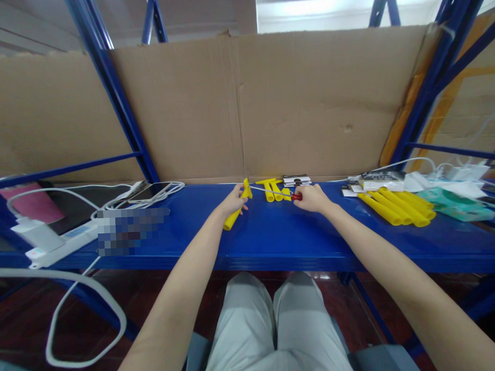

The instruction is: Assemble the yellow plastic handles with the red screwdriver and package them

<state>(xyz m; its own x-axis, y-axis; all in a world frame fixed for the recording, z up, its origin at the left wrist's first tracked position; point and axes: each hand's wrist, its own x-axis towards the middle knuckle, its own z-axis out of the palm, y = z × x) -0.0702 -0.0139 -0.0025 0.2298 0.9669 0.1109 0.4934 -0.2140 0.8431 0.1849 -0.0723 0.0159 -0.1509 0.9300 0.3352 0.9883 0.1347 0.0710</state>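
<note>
My left hand (232, 199) is closed around a yellow T-shaped plastic piece (231, 221), its tube pointing down toward the table's front edge and its crossbar upright. In my right hand (312, 198) is a screwdriver (296, 196) with a red handle. Its long thin shaft points left, and the tip is at or very near the crossbar of the yellow piece; whether it touches, I cannot tell. Behind the shaft lie several more yellow T-shaped pieces (277, 191), partly hidden by it and by my right hand.
Several yellow tubes (396, 207) lie at the right, beside a green plastic packet (457, 203) and small boxes (382, 179). A white power strip (65, 245) with cables stands at the left. Cardboard (309, 106) walls the back of the blue table (270, 239), between blue posts.
</note>
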